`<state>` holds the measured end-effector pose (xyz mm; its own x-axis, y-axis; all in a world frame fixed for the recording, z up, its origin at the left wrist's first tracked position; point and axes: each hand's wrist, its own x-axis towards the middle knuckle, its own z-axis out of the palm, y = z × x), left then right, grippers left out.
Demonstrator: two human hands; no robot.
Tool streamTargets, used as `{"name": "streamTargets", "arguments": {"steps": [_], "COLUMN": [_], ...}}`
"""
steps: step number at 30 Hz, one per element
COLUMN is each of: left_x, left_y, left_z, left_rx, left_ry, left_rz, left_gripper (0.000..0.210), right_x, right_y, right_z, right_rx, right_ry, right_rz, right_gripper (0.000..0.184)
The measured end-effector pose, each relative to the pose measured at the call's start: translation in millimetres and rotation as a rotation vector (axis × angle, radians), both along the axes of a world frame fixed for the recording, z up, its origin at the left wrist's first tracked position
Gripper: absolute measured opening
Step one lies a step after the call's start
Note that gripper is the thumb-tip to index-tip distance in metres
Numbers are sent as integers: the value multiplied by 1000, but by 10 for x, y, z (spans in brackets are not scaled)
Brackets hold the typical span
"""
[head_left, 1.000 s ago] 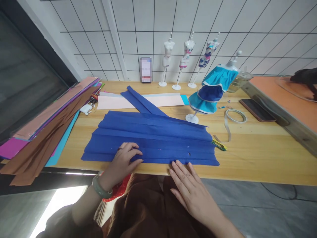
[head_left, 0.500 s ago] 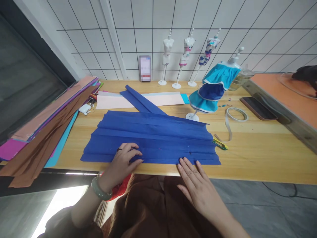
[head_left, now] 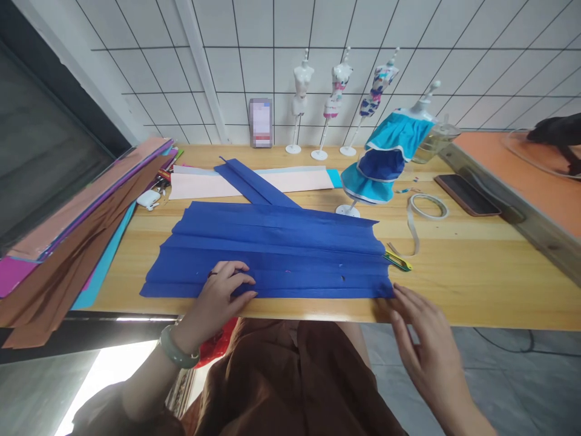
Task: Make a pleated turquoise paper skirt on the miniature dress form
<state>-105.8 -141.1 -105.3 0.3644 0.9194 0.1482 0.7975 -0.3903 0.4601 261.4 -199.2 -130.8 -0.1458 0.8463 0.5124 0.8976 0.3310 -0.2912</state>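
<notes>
A wide sheet of blue crepe paper (head_left: 272, 242), creased lengthwise, lies unfolded along the table's front edge. On its lower left part rests my left hand (head_left: 227, 287), fingers loosely bent and apart, holding nothing. My right hand (head_left: 426, 327) is at the sheet's lower right corner, its fingertips at or very near the paper and its thumb apart. Behind the sheet, a folded blue strip (head_left: 258, 181) slants across a pale pink strip (head_left: 299, 180). Just off the sheet's right edge lies a yellow-green thread snipper or small cutter (head_left: 397, 260).
Stacked coloured paper (head_left: 91, 230) fills the table's left side. A small dress form in a blue ruffled dress (head_left: 385, 160) stands behind the sheet, with several bare or patterned forms (head_left: 301, 91) by the wall. A tape roll (head_left: 429, 207) and dark phone (head_left: 467, 195) lie right.
My right hand has slid right, from the sheet's lower edge to its lower right corner. My left hand stays on the paper. The view has shifted slightly.
</notes>
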Motion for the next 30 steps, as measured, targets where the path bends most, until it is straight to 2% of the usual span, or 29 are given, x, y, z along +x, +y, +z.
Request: {"name": "streamTargets", "arguments": {"steps": [4, 7, 10, 13, 17, 22, 30], "left_x": [2, 7, 6, 1, -4, -13, -8], "left_y": [2, 0, 2, 6, 5, -9, 12], "left_z": [4, 11, 4, -7, -15, -23, 1], "left_rx": [2, 10, 22, 24, 28, 35, 8], "left_ry": [-3, -3, 2, 7, 10, 19, 10], "left_rz": [2, 0, -7, -9, -7, -31, -31], "left_gripper": [16, 17, 16, 15, 15, 16, 15], "right_x": [102, 155, 218, 270, 291, 327, 352], "right_y": [117, 200, 249, 243, 188, 143, 79], "right_z": [3, -35, -51, -36, -6, -1, 48], "right_rx": [-74, -77, -28, 1, 34, 77, 38], "right_ry": [242, 257, 128, -111, -378, -463, -522], "right_rz": [-184, -187, -45, 108, 138, 173, 228], "right_gripper": [29, 29, 28, 34, 33, 24, 28]}}
